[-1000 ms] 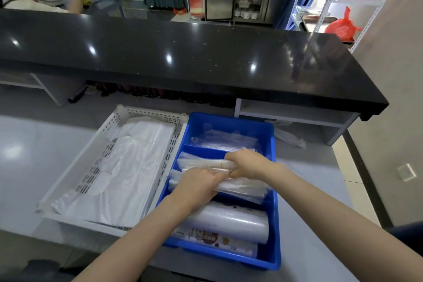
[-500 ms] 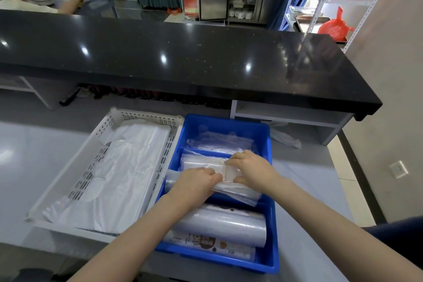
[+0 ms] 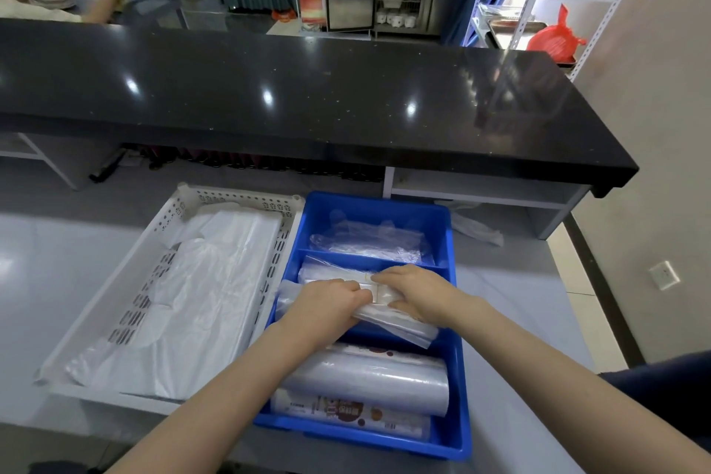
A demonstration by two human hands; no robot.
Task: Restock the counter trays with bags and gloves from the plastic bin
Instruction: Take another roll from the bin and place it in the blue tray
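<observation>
Long black polished stone counter spans 12 o'clock. White perforated plastic tray at 9 o'clock of centre, holding flat white plastic bags. Touching its right wall, blue three-compartment plastic tray at 6 o'clock. Near compartment: clear plastic film roll on a printed roll. Far compartment: loose clear plastic gloves. Middle compartment: banded bundle of clear plastic bags, tilted, right end over the divider. My left hand and my right hand both clasp this bundle, fingers curled over its top, nearly touching at the band
</observation>
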